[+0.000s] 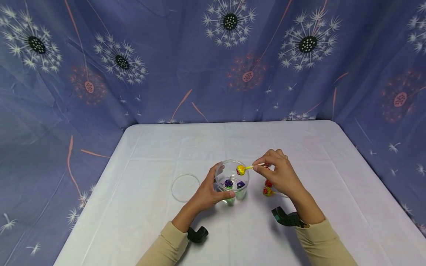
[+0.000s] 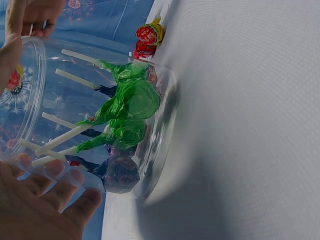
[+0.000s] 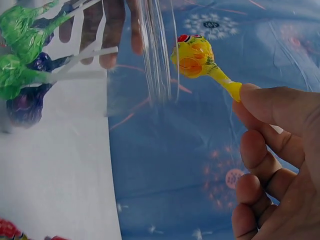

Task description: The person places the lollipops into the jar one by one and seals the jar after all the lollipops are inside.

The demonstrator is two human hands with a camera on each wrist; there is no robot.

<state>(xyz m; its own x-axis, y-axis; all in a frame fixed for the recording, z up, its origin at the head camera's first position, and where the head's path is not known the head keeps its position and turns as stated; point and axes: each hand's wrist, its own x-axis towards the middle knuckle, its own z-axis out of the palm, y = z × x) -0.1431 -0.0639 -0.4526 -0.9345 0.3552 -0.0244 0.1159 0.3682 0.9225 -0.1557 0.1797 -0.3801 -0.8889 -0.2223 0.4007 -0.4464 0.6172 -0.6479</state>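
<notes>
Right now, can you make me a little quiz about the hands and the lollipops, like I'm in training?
1. Which hand pinches a yellow lollipop?
2. True or false: the left hand is holding nothing.
3. Fill in the colour: inside the clear jar are green lollipops and ___ ones.

Key:
1. The right hand.
2. False; it holds the jar.
3. Purple.

Holds a yellow-wrapped lollipop (image 3: 194, 56) by the stick, tilted head-down, just above the mouth of a clear, open-topped tub (image 2: 156, 165). Shows inside (plain through the wall) green-wrapped lollipops (image 2: 135, 100) and purple-wrapped lollipops (image 2: 121, 176), with sticks leaning upward.
</notes>
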